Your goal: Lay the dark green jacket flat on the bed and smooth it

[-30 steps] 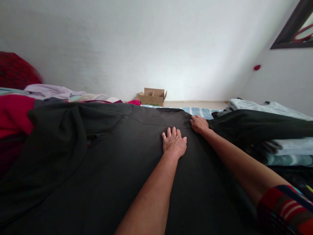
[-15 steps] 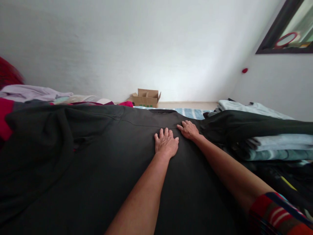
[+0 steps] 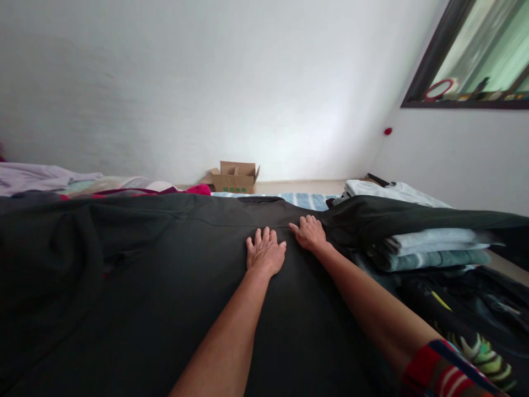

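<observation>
A large dark grey sweatshirt (image 3: 165, 275) lies spread flat in front of me. My left hand (image 3: 264, 251) rests palm down on it near the collar, fingers spread. My right hand (image 3: 309, 232) lies just to the right, fingers pressing on the shoulder seam where the right sleeve (image 3: 413, 218) runs off over a pile of clothes. Neither hand holds anything. The left sleeve area (image 3: 49, 242) is bunched at the left.
A stack of folded pale blue and teal clothes (image 3: 430, 248) sits at the right, dark garments (image 3: 475, 309) in front of it. Pink and lilac clothes (image 3: 49, 179) lie at the far left. An open cardboard box (image 3: 233, 176) stands by the white wall. A window (image 3: 475, 66) is upper right.
My view has turned to the right, showing more of the window. My right hand slid slightly left along the shoulder seam, closer to my left hand, which stays flat on the sweatshirt.
</observation>
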Demonstrator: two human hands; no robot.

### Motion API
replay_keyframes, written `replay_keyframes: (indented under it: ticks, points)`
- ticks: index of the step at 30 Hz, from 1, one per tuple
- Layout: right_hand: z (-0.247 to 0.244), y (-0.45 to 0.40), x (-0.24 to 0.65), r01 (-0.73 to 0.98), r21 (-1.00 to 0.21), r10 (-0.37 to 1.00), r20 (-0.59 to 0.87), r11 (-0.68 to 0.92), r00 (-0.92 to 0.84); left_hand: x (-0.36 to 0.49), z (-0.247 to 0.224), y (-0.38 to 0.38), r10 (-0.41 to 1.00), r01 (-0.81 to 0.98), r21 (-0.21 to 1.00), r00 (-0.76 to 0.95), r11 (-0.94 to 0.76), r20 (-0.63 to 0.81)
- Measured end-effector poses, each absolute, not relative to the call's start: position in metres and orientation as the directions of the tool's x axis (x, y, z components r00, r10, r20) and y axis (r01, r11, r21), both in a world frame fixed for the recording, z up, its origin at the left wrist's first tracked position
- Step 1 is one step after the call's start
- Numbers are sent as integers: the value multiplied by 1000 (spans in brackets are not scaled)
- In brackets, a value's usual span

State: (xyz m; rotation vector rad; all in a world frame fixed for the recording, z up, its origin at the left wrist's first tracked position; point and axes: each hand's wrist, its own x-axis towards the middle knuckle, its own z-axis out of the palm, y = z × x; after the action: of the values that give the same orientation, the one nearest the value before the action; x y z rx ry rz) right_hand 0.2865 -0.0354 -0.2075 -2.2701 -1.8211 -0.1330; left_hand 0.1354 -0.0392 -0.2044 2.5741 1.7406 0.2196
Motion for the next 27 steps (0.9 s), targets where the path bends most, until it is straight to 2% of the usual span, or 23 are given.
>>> replay_keyframes:
  ticks: [10, 27]
  points:
    - [-215, -76, 294, 968, -138, 955, 185, -210, 233, 134, -205, -35, 930, 926, 101, 357, -365, 90]
    - [-199, -160, 273, 983, -152, 987, 111, -103, 121, 134, -190, -40, 931, 929, 66, 363, -364, 34]
